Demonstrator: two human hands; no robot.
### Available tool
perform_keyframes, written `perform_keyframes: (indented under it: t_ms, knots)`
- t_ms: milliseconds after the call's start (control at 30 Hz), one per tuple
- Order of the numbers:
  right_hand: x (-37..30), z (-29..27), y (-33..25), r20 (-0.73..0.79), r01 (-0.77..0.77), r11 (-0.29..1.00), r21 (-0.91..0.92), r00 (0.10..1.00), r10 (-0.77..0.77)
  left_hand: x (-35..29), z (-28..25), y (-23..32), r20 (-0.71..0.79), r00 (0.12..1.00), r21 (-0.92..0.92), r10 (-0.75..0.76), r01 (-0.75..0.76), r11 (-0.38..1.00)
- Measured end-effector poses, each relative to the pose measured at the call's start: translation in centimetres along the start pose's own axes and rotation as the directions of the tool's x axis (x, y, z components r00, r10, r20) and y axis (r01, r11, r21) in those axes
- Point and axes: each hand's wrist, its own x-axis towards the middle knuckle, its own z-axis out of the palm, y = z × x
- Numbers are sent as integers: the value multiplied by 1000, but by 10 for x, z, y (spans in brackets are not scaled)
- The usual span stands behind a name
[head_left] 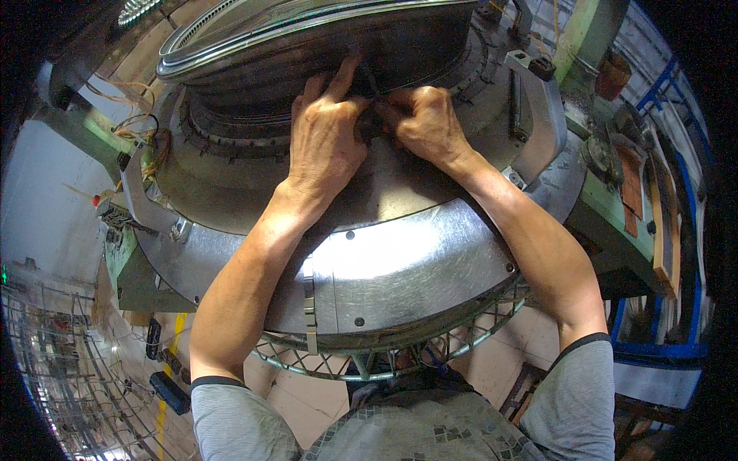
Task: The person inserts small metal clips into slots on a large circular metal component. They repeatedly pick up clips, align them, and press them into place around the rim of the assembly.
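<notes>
A round metal machine with a dark drum (254,88) at its middle stands before me. Against the drum's lower wall, my left hand (327,134) has its index finger stretched upward, slightly blurred at the tip; its other fingers are bent and partly hidden. Beside it, my right hand (430,127) is closed in a pinch at the drum's foot, and whatever lies between its fingertips is hidden. A small dark part (370,123) shows in the shadow between both hands. Below them spreads a bright metal ring plate (407,253) with bolts, under my forearms.
Curved metal brackets rise from the plate at left (142,196) and right (542,115). Green machine legs (588,34) stand around it. A green lattice ring (369,369) runs beneath the plate close to my body. Loose wires (142,104) hang at the left.
</notes>
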Motion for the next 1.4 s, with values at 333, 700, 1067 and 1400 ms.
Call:
perform_keyframes:
  t_ms: [333,700,1067,1400]
  knots:
    - [-1,-1,-5,-29,67,998,1,997,-67,0,-4,2,55,998,0,-30,30,1000]
    - [0,0,-3,-18,54,996,-73,998,-55,1,-4,2,74,997,-20,-39,41,999]
    - [-1,2,0,-9,13,999,-51,1000,-14,1,-1,1,11,1000,-3,-14,14,1000]
    - [-15,1,-33,65,-73,992,-101,995,80,8,-17,5,291,952,231,-89,20,973]
